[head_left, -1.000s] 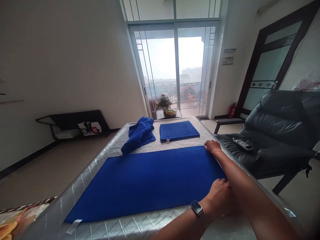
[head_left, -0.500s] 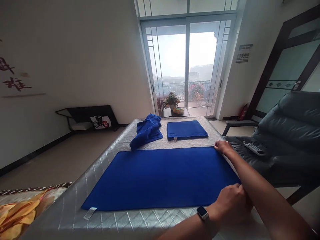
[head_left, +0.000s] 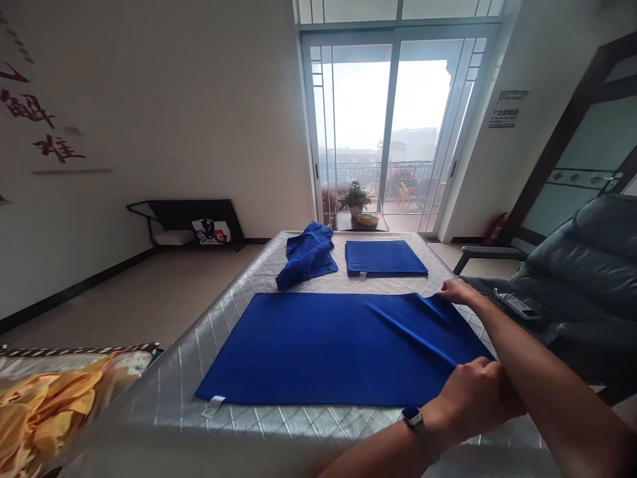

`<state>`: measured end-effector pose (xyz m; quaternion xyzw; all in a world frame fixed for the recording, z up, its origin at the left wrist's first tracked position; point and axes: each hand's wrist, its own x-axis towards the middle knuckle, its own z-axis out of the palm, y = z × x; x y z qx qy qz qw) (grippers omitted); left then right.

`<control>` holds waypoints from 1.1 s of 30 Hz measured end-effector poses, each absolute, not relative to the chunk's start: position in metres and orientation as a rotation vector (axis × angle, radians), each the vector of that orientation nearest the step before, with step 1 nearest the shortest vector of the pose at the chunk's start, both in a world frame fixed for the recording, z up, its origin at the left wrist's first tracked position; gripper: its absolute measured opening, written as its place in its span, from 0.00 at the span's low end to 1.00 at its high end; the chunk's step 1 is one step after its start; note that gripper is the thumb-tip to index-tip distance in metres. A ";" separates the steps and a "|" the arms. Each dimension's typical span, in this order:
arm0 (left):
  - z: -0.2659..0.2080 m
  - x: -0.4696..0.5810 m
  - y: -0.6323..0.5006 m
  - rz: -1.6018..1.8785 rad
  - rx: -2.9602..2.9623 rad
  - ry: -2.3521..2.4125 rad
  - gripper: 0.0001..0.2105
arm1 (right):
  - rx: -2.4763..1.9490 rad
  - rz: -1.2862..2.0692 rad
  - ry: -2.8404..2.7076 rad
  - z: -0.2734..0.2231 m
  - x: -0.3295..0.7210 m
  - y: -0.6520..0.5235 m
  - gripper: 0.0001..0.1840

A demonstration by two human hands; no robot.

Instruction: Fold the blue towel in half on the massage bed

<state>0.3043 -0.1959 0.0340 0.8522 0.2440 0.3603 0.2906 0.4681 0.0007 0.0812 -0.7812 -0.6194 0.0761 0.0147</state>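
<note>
A blue towel (head_left: 338, 348) lies spread in a wide rectangle on the silver quilted mattress (head_left: 293, 425), with a white label at its near left corner. My right hand (head_left: 455, 292) pinches its far right corner. Wearing a watch, my left hand (head_left: 480, 395) is closed on the near right corner; its fingertips are partly hidden. Creases run across the towel between the middle and my hands. Beyond it are a folded blue towel (head_left: 385, 257) with a label and a crumpled blue towel (head_left: 308, 255).
To the right stands a dark leather armchair (head_left: 592, 265) with a whitish device (head_left: 520, 305) on its seat. Yellow cloth (head_left: 54, 405) lies at the lower left. A potted plant (head_left: 355, 199) stands before the sliding glass door (head_left: 393, 133). A black rack (head_left: 194, 219) is by the wall.
Both hands have lifted the towel's right edge slightly, and diagonal creases have formed in the once flat cloth. The view has turned a little to the left.
</note>
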 end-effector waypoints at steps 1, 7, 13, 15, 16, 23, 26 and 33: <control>0.039 0.293 -0.197 0.953 2.217 0.698 0.11 | -2.405 0.291 -1.870 0.086 0.465 -0.001 0.07; 0.062 0.180 -0.199 1.186 1.889 0.941 0.08 | -1.782 0.751 -1.390 0.128 0.409 -0.011 0.08; 0.073 0.040 -0.209 1.437 1.641 1.316 0.09 | -1.185 1.051 -1.435 0.161 0.271 0.004 0.04; 0.072 -0.008 -0.217 1.500 1.550 1.512 0.10 | -1.078 1.069 -1.525 0.161 0.214 0.014 0.04; 0.069 -0.031 -0.221 1.532 1.489 1.615 0.12 | -1.041 1.055 -1.586 0.159 0.186 0.019 0.05; 0.036 -0.152 -0.234 1.432 1.207 2.188 0.19 | -0.997 0.539 -2.079 0.118 0.015 0.045 0.10; 0.017 -0.171 -0.227 1.343 1.323 2.392 0.16 | -1.031 0.481 -2.171 0.092 -0.030 0.056 0.09; -0.007 -0.177 -0.222 1.151 1.742 2.630 0.14 | -1.157 0.457 -2.348 0.034 -0.065 0.069 0.11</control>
